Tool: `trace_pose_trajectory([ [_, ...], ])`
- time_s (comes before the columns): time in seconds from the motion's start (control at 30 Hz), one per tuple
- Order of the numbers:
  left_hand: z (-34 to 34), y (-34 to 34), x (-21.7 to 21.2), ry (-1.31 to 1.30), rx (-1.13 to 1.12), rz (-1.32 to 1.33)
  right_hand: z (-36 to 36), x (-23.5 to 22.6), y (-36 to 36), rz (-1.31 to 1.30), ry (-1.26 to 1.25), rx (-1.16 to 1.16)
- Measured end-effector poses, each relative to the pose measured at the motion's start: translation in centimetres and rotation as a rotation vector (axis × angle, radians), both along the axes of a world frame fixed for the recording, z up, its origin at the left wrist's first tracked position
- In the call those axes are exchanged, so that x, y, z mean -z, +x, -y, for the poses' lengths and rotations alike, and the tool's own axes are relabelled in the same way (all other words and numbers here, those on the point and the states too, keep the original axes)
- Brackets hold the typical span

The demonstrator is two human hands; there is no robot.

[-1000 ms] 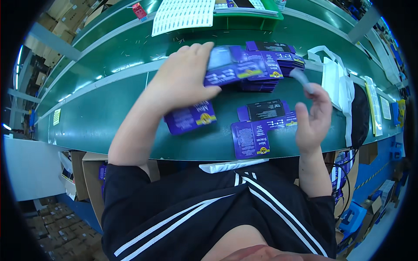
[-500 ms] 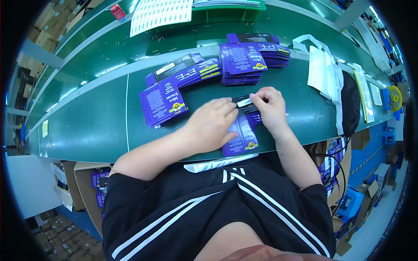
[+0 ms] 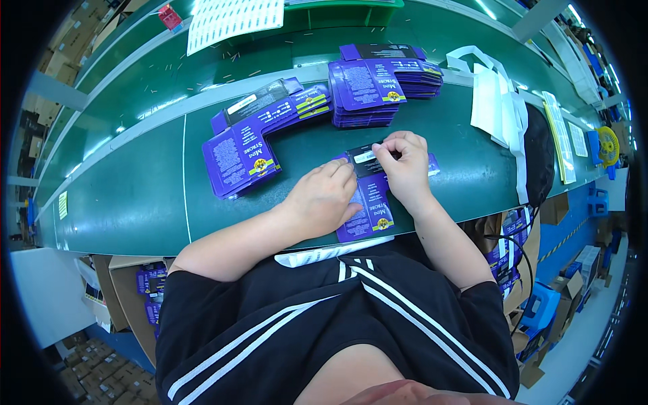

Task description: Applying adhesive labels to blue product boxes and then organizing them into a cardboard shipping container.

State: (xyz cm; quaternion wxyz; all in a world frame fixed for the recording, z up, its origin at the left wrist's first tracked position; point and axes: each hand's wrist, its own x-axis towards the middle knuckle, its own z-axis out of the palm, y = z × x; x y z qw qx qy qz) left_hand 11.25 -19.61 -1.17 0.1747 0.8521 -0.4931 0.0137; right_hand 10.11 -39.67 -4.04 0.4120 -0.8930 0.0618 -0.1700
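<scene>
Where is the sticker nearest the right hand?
In the head view, the white sticker is right of centre, on the black panel of a purple carton, between the left hand and right hand.

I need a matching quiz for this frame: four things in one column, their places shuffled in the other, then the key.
Things
1. Right hand
2. Red packet
3. Taller carton stack
4. Left hand

Places
A. at the left edge of the carton nearest the person
B. upper left, beside the printed white sheet
C. at the right end of the white sticker
D. just right of a lower carton stack

Pairs: 1-C, 2-B, 3-D, 4-A
</scene>
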Motion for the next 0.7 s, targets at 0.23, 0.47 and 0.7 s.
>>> trace_pose_trajectory([
  [0.23,0.09,0.04,-0.34,-0.028,-0.010,-0.007,0.03,0.08,-0.05,0.010,-0.033,-0.011],
  [0.47,0.23,0.16,-0.18,-0.003,0.009,0.029,0.28,-0.18,-0.11,-0.005,-0.094,-0.009],
  [0.7,0.49,0.26,-0.26,0.013,0.033,0.033,0.50,0.56,-0.08,0.041,-0.211,-0.047],
])
